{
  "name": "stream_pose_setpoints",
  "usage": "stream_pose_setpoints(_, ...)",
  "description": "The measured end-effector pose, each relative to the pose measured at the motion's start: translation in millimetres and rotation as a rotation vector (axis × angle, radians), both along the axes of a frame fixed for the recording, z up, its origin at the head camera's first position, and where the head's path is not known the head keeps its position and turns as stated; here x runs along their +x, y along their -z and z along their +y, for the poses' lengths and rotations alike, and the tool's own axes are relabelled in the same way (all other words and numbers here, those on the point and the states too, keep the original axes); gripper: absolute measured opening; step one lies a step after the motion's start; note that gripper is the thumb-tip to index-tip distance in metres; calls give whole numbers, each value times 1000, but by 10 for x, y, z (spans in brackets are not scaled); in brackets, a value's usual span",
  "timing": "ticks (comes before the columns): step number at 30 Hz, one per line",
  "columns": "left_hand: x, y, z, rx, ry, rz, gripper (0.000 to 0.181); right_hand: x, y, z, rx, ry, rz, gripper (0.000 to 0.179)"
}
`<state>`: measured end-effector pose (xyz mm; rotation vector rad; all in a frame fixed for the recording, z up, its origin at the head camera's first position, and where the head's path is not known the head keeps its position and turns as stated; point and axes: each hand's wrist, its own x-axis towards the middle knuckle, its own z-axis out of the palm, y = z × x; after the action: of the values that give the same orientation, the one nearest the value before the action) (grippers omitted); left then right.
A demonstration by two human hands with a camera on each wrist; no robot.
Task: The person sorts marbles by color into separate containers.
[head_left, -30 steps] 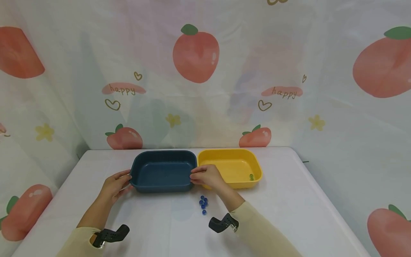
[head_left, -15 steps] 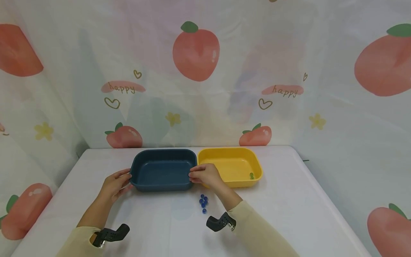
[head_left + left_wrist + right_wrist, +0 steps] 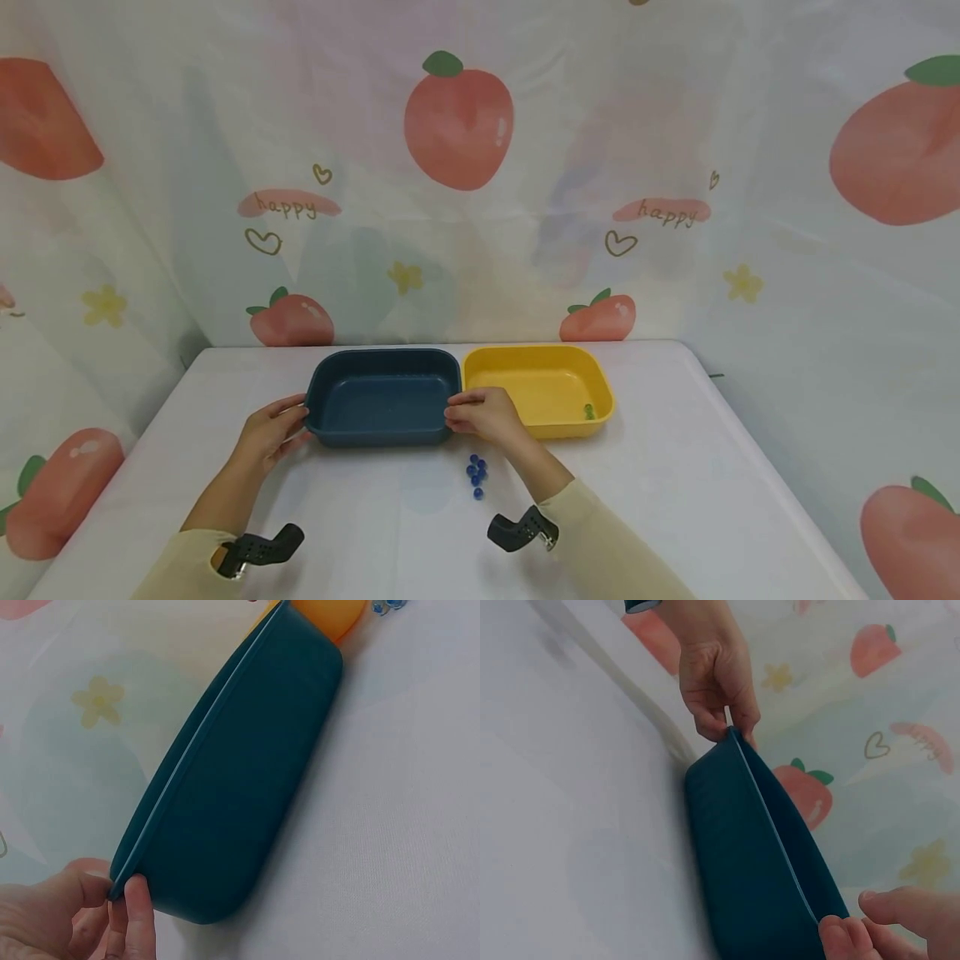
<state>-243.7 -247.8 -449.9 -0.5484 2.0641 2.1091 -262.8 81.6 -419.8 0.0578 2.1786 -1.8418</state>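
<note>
A dark blue plastic basin (image 3: 382, 404) stands on the white table. My left hand (image 3: 268, 435) pinches its left end at the rim, as the left wrist view shows with the fingers (image 3: 139, 915) against the outer wall. At the opposite end, my right hand (image 3: 486, 413) has its fingers (image 3: 840, 936) curled at the rim, the thumb held a little apart from it. Just right of the basin sits a yellow basin (image 3: 534, 430), partly behind my right hand, with a few small green beads (image 3: 588, 412) in its front right corner.
Several blue glass beads (image 3: 476, 475) lie loose on the table (image 3: 375, 533) in front of the gap between the basins, close to my right forearm. A fruit-print cloth (image 3: 480, 250) hangs behind the table's back edge.
My right hand has shifted very slightly right and toward me at the basin's end. The left hand, both basins and the beads stay in place; the head view tilts a little.
</note>
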Motion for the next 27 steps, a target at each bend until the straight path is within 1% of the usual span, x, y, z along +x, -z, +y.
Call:
stream_pose_setpoints(6, 12, 6, -1, -9, -8, -6, 57, 78, 10, 71, 22, 8, 28, 27)
stream_pose_setpoints(11, 6, 16, -9, -5, -7, -8, 57, 141, 22, 141, 46, -6, 52, 26)
stream_pose_setpoints(18, 0, 33, -11, -8, -3, -7, 56, 219, 71, 248, 68, -17, 23, 25)
stream_pose_setpoints(22, -7, 39, -13, -10, 0, -5, 56, 280, 98, 322, 86, -34, 28, 26)
stream_pose_setpoints(27, -12, 42, -15, -4, 3, -8, 57, 354, 144, 411, 135, -33, 21, 27)
